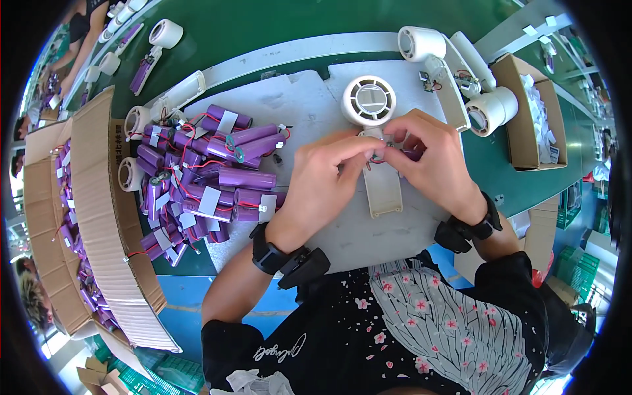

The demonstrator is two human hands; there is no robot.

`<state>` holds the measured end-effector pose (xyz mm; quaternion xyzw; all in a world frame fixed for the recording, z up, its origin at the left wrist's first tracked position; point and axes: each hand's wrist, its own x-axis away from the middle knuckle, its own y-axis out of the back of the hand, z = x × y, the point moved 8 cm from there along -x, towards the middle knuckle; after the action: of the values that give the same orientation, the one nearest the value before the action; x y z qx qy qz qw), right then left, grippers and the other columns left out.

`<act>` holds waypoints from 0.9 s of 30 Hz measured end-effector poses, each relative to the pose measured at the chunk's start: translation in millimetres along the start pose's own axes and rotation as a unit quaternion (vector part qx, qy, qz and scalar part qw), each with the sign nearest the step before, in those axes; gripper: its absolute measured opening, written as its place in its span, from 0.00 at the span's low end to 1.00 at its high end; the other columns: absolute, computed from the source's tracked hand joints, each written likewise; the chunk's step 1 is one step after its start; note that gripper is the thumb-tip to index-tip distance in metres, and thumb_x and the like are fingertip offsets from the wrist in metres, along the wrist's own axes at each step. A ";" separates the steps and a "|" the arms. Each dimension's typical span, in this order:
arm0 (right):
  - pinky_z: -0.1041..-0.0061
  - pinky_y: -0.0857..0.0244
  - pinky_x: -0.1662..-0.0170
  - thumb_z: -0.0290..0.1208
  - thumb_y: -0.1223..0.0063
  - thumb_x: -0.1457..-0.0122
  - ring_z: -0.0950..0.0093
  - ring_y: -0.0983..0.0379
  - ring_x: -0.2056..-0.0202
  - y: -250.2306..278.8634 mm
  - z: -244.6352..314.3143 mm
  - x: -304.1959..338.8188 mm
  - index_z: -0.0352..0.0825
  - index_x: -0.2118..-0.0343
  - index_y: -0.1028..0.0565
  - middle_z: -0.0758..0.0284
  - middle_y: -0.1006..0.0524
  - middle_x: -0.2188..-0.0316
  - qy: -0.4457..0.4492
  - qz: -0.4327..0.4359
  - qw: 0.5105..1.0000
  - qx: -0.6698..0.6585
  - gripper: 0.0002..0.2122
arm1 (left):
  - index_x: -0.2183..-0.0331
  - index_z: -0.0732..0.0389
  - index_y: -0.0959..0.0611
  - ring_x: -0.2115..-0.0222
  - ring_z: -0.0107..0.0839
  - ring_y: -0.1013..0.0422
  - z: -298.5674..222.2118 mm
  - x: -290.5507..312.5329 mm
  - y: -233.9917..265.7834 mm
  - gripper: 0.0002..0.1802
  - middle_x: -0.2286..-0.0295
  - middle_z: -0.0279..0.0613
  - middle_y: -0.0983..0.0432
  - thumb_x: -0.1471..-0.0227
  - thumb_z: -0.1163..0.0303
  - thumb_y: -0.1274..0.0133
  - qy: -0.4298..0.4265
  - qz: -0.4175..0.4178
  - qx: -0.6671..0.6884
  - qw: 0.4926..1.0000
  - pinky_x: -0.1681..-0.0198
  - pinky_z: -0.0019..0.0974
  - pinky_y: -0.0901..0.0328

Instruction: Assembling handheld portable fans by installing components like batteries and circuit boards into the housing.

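Note:
An opened white handheld fan lies in front of me, its round grille head [368,100] away from me and its hollow handle shell [384,191] toward me. Over the top of the handle, my left hand [329,174] is closed in a pinch at thin wires [376,159], a bit of red showing by the fingertips. Close against it, my right hand [428,155] has thumb and curled fingers together; what they grip is hidden. Something dark purple shows partly beneath the right fingers. Both wrists wear black straps with dark modules.
Left of my hands is a heap of purple battery cells [247,178] with red wires and pale pads. A cardboard box [99,217] of similar cells stands farther left. More white fan parts [490,112] lie at the right, beside a small carton [533,112] holding white pieces.

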<state>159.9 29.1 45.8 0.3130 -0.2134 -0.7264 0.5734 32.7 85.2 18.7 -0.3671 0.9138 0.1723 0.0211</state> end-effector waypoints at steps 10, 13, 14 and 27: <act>0.75 0.31 0.67 0.24 0.37 0.50 0.75 0.27 0.71 14.3 11.7 13.4 0.31 0.57 0.27 0.64 0.24 0.73 -0.019 0.176 0.984 0.007 0.16 | 0.64 0.63 0.18 0.74 0.37 0.25 -1.3 0.8 1.0 0.09 0.71 0.46 0.23 0.49 0.81 0.48 -0.009 -0.008 0.032 0.999 0.69 0.35 0.31; 0.72 0.32 0.62 0.25 0.38 0.50 0.72 0.27 0.67 42.4 36.2 -5.4 0.31 0.56 0.26 0.63 0.24 0.71 0.045 0.210 0.972 0.101 0.17 | 0.62 0.63 0.18 0.74 0.30 0.27 -0.3 1.5 0.8 0.11 0.69 0.42 0.23 0.50 0.81 0.47 -0.021 -0.006 0.034 0.999 0.69 0.30 0.32; 0.71 0.32 0.61 0.26 0.38 0.49 0.71 0.27 0.65 46.5 46.6 -17.7 0.31 0.56 0.26 0.62 0.24 0.70 0.089 0.213 0.965 0.126 0.17 | 0.62 0.62 0.17 0.74 0.27 0.28 2.3 4.0 1.7 0.12 0.67 0.40 0.23 0.51 0.81 0.47 -0.018 -0.003 0.034 0.999 0.69 0.28 0.32; 0.63 0.33 0.49 0.49 0.44 0.46 0.53 0.27 0.53 -1.5 -141.1 -320.7 0.30 0.44 0.34 0.49 0.25 0.55 -0.060 0.096 0.914 0.390 0.32 | 0.63 0.60 0.16 0.75 0.29 0.28 3.9 -0.8 -3.7 0.16 0.70 0.41 0.24 0.59 0.82 0.46 -0.027 -0.021 0.038 0.999 0.70 0.30 0.32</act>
<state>304.5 346.3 11.5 0.4454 -0.5429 -0.5443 0.4590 35.5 84.5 14.1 -0.3800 0.9110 0.1470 0.0632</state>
